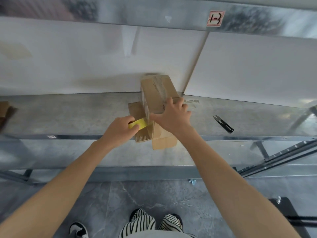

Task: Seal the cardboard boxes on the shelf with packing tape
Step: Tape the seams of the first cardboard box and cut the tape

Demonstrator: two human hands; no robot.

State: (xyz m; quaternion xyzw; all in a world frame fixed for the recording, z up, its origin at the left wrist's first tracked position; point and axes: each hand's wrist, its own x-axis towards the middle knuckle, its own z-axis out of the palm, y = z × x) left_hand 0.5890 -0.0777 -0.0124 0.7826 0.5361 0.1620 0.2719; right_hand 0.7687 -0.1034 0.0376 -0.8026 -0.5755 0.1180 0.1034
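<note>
A small brown cardboard box (158,91) stands tilted on the metal shelf (68,115), with clear tape along its top seam. It sits on a flat piece of cardboard (137,110). My right hand (171,115) lies on the box's near end with spread fingers, thumb stretched toward the tape. My left hand (118,127) grips a yellow roll of packing tape (138,124) held against the box's lower left side.
Black thread snips (223,123) lie on the shelf to the right of the box. White panels (257,66) lean against the back. More cardboard (6,112) sits at the far left edge. A lower shelf and grey floor are below.
</note>
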